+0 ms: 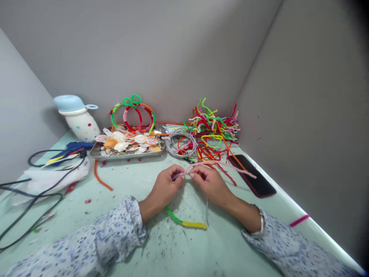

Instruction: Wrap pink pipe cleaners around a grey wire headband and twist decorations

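In the middle of the head view, my two hands meet fingertip to fingertip above the table. My left hand (163,186) is closed in a pinch, with a bit of purple fuzzy stem at its fingers. Pinched by my right hand (215,187) is a pink pipe cleaner (227,165), whose long loose end arcs over the knuckles to the right. Bare grey wire (206,211) hangs below the right hand. A green and yellow fuzzy-wrapped length (187,223) curves out from under the left hand; how it joins the wire is hidden.
Behind stand a metal tray (127,157) of shells, pipe-cleaner rings (153,117), a wire coil (170,148) and a pile of pipe cleaners (213,123). A phone (256,181) lies right. Left are a bottle (82,125), black cables (37,197) and a plastic bag (54,181).
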`<action>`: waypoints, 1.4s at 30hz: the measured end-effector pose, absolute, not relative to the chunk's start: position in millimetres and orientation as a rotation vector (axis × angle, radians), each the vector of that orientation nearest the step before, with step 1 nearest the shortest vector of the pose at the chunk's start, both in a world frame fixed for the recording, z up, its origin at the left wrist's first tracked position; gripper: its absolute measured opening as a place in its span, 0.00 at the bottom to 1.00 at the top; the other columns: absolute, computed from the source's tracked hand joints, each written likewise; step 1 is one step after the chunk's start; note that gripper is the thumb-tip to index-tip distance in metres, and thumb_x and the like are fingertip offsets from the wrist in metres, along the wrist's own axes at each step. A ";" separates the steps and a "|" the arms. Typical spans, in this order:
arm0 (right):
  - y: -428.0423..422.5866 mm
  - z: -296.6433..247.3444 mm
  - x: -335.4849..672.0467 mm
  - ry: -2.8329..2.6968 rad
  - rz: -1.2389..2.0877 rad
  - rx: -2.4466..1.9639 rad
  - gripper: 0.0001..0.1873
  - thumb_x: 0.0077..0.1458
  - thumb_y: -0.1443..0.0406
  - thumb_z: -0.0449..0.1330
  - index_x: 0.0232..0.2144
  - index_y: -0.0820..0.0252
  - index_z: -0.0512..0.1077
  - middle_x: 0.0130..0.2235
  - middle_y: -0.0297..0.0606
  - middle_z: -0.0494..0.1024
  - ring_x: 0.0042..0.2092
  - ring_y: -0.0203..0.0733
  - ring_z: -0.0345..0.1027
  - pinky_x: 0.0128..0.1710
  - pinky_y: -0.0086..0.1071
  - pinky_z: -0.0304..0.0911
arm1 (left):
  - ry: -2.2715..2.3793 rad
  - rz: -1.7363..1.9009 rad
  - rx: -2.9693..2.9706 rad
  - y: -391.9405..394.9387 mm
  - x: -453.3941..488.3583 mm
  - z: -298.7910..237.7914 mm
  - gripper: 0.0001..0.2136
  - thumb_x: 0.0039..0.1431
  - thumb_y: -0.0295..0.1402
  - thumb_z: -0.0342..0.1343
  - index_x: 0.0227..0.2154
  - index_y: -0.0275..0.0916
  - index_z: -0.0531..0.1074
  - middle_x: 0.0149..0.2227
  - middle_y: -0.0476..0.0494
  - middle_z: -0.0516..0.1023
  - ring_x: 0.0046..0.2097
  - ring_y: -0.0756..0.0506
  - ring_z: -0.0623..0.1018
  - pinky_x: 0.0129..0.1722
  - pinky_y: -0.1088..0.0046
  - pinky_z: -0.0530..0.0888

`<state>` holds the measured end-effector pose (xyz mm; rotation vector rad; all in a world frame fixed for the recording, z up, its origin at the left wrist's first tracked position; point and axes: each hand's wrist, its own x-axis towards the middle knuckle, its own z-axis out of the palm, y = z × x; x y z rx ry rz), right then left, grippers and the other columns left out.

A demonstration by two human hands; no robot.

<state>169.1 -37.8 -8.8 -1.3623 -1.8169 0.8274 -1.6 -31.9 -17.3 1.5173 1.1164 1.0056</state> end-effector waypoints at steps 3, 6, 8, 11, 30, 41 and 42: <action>-37.7 -8.1 168.8 -1.820 0.831 -1.361 0.09 0.57 0.63 0.55 0.33 0.59 0.74 0.25 0.31 0.71 0.26 0.35 0.58 0.26 0.27 0.53 | 1.127 1.001 1.546 -31.7 -2.3 -16.4 0.05 0.55 0.31 0.53 0.32 0.36 0.72 0.25 0.52 0.71 0.25 0.52 0.67 0.25 0.79 0.66; -37.5 -8.6 168.7 -1.828 0.831 -1.353 0.09 0.57 0.63 0.55 0.33 0.59 0.74 0.26 0.31 0.71 0.27 0.35 0.59 0.27 0.28 0.54 | 1.136 0.988 1.576 -31.7 -3.4 -16.8 0.06 0.56 0.31 0.52 0.33 0.36 0.72 0.26 0.51 0.71 0.26 0.52 0.68 0.26 0.78 0.66; -37.4 -9.1 169.0 -1.834 0.831 -1.351 0.09 0.57 0.62 0.55 0.33 0.59 0.75 0.27 0.32 0.72 0.27 0.35 0.59 0.28 0.28 0.54 | 1.133 0.989 1.610 -31.6 -4.3 -17.7 0.06 0.56 0.30 0.52 0.33 0.36 0.73 0.27 0.51 0.72 0.27 0.51 0.69 0.27 0.78 0.66; -36.7 -10.0 169.7 -1.830 0.833 -1.363 0.10 0.57 0.62 0.55 0.33 0.60 0.75 0.26 0.32 0.72 0.27 0.35 0.60 0.28 0.28 0.55 | 1.151 0.986 1.652 -31.4 -5.8 -19.3 0.06 0.56 0.30 0.52 0.33 0.37 0.73 0.27 0.51 0.72 0.27 0.51 0.69 0.29 0.77 0.66; -32.3 -15.6 170.5 -1.801 0.875 -1.385 0.10 0.56 0.62 0.56 0.34 0.61 0.76 0.27 0.33 0.73 0.27 0.35 0.61 0.28 0.29 0.55 | 1.184 0.977 1.649 -32.3 -4.8 -21.7 0.05 0.56 0.30 0.51 0.33 0.38 0.71 0.24 0.53 0.68 0.26 0.50 0.66 0.29 0.75 0.64; -33.9 -13.7 170.1 -1.777 0.956 -1.391 0.14 0.55 0.61 0.56 0.37 0.62 0.77 0.26 0.33 0.73 0.26 0.35 0.59 0.26 0.28 0.54 | 1.147 0.987 1.635 -30.9 -4.7 -20.6 0.05 0.56 0.30 0.50 0.32 0.38 0.71 0.23 0.53 0.68 0.25 0.50 0.67 0.28 0.76 0.64; -33.8 -13.6 169.7 -1.781 0.962 -1.392 0.14 0.55 0.61 0.56 0.36 0.62 0.77 0.26 0.33 0.73 0.26 0.35 0.59 0.26 0.28 0.54 | 1.145 0.991 1.634 -31.1 -4.8 -20.0 0.05 0.55 0.29 0.50 0.32 0.38 0.71 0.22 0.53 0.68 0.25 0.50 0.67 0.28 0.76 0.64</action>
